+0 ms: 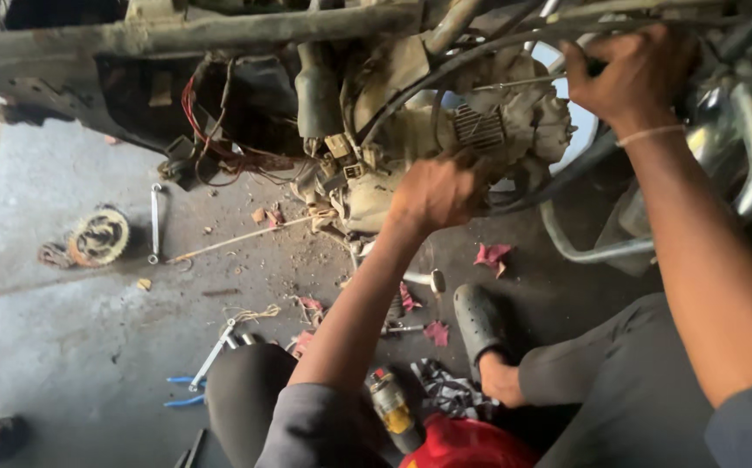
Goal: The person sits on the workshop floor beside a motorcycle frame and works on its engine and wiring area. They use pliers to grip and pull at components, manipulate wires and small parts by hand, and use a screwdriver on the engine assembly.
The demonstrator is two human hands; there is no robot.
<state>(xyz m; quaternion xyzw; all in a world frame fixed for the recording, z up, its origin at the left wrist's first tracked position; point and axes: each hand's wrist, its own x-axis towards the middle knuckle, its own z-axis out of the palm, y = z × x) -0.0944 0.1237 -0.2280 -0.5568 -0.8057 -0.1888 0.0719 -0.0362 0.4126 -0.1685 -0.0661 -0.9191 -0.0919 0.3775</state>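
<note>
Head view: left hand (435, 192) pressed closed against grimy, dust-caked metal engine block (445, 130), grip wrapped on part there. Right hand (632, 74), up and right, clenched around black cable (480, 52). Engine seemingly half stripped; silver spanner (156, 224), clutch disc (99, 236) lie on concrete floor (64, 347), far left of grips.

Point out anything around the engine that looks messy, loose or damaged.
Red wires hang loose and tangled left of the grimy engine that the left hand touches. Torn red scraps, a spanner and a round toothed part lie scattered across the dirty floor.
</note>
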